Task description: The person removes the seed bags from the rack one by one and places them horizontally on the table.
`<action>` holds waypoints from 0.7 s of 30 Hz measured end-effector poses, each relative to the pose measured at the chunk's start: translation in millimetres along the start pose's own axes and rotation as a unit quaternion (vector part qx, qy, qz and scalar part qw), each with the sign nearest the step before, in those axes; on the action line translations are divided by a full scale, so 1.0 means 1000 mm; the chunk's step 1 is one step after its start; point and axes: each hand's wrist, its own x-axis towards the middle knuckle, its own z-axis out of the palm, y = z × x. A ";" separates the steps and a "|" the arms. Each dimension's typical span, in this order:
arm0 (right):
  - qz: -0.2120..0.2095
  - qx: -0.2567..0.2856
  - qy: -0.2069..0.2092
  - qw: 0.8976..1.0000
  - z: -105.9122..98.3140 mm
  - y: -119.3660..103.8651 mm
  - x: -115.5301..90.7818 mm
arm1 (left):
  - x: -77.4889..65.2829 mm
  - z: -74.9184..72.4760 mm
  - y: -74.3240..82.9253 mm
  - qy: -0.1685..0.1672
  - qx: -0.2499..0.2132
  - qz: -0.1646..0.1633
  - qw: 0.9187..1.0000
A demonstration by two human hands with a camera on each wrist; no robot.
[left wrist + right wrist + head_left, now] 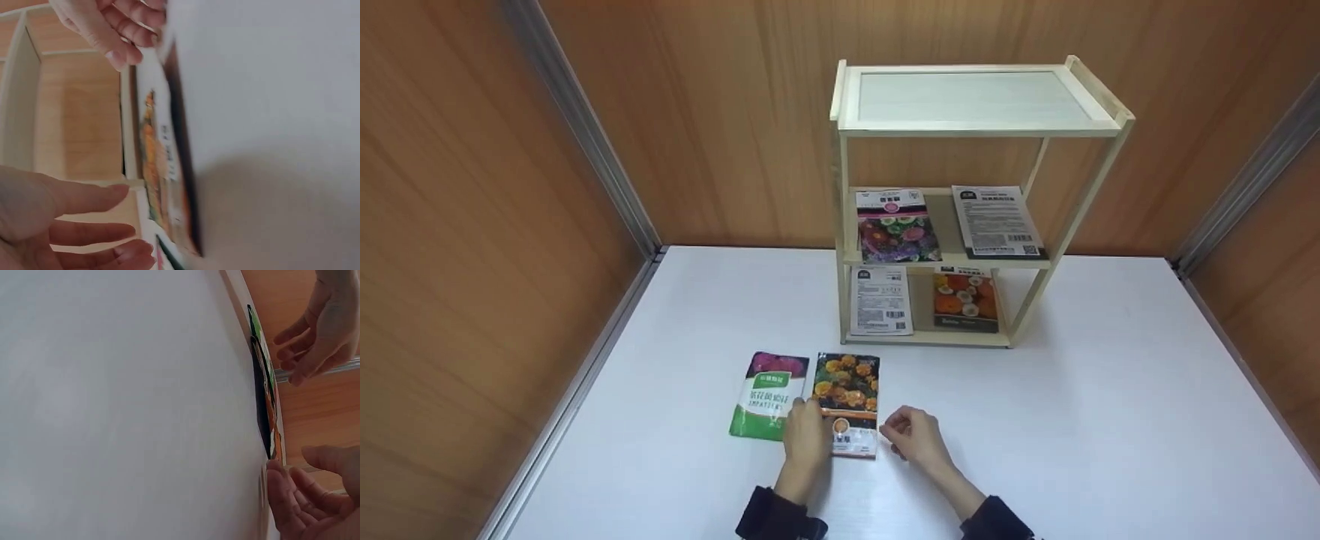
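A seed packet with orange flowers (849,382) lies on the white table, its printed side up. My left hand (805,436) is over its lower left edge in the head view. In the left wrist view, that thumb and those fingers stay apart, with nothing between them. My right hand (916,436) is at the packet's right edge, its fingers loosely bent and the fingertips close against the edge; whether they touch it is hard to tell. In the right wrist view, the right thumb stands away from the fingers (287,495). Left of the orange packet lies a green and white impatiens packet (757,427).
A cream shelf rack (967,131) stands behind. Its middle tier holds a purple-flowered packet (896,229) and a white text-covered packet (997,221). Below are another white packet (880,300) and an orange-flowered packet (964,300). Wooden panels (697,127) enclose the table.
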 end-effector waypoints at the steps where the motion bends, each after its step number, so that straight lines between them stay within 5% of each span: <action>1: -0.016 -0.008 0.003 1.000 -0.004 0.000 -0.002 | 0.000 -0.002 0.003 -0.005 -0.009 0.008 1.000; 8: -0.051 -0.056 -0.011 0.997 -0.037 -0.008 -0.013 | 0.003 -0.018 0.024 -0.044 -0.068 0.082 0.993; 21: -0.064 -0.117 0.002 0.991 -0.108 -0.073 -0.006 | 0.042 -0.083 0.077 -0.123 -0.110 0.131 0.977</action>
